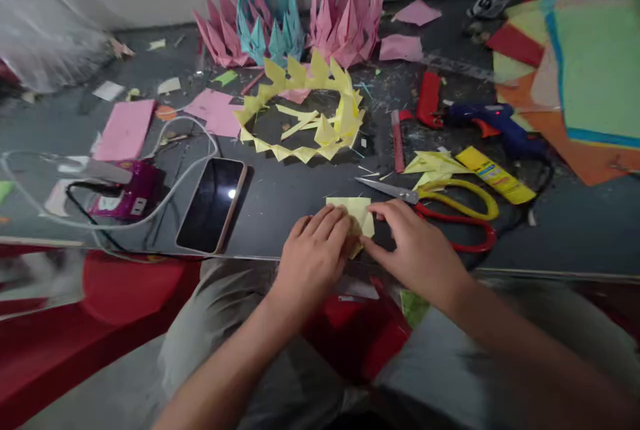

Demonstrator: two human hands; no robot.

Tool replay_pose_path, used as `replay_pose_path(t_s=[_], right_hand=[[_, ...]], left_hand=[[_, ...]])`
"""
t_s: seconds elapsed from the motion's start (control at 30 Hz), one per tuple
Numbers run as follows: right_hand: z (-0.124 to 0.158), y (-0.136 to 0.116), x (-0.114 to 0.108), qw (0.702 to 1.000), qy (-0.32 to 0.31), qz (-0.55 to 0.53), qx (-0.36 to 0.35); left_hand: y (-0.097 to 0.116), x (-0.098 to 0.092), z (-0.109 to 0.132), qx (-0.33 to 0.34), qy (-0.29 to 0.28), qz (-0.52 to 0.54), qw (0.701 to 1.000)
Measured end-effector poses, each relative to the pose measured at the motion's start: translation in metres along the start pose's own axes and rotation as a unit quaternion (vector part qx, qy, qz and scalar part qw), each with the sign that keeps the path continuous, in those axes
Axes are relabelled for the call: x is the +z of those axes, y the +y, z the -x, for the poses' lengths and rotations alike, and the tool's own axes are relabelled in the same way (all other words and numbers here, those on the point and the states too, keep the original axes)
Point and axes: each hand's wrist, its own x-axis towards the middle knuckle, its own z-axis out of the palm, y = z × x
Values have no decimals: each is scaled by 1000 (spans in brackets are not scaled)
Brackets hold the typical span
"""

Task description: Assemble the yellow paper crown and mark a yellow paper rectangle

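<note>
A small folded piece of pale yellow paper (356, 209) lies at the table's front edge. My left hand (317, 237) rests over its left part, fingers bent together and pressing it, so the lower left of the paper is hidden. From the other side, my right hand (407, 240) holds its right edge with thumb and forefinger. Scissors (400, 191) with one yellow and one red handle loop lie just beyond my right hand, blades pointing left. Farther back stands a ring of folded yellow paper points (285, 150), with loose yellow strips inside it.
Pink (345, 23) and blue paper crowns (273, 37) stand by the wall. A phone (213, 207), a purple cabled device (133, 193) and pink paper (125, 130) are left. Rightward lie a blue glue gun (500, 127), a yellow packet (495, 175) and coloured sheets (595, 63).
</note>
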Motion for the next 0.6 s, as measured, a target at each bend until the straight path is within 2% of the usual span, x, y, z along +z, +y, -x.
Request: replay_pose_path(t_s=[0.17, 0.37, 0.47, 0.6], right_hand=[[-7, 1, -3, 999, 7, 40, 18], [-18, -3, -4, 1000, 6, 14, 27], [-22, -3, -3, 999, 1, -31, 40], [-21, -1, 0, 990, 30, -138, 25]], left_hand=[[3, -3, -1, -20, 13, 17, 1000], [1, -1, -1, -149, 35, -11, 988], [-2, -1, -3, -149, 21, 13, 989], [-7, -2, -8, -136, 21, 92, 986]])
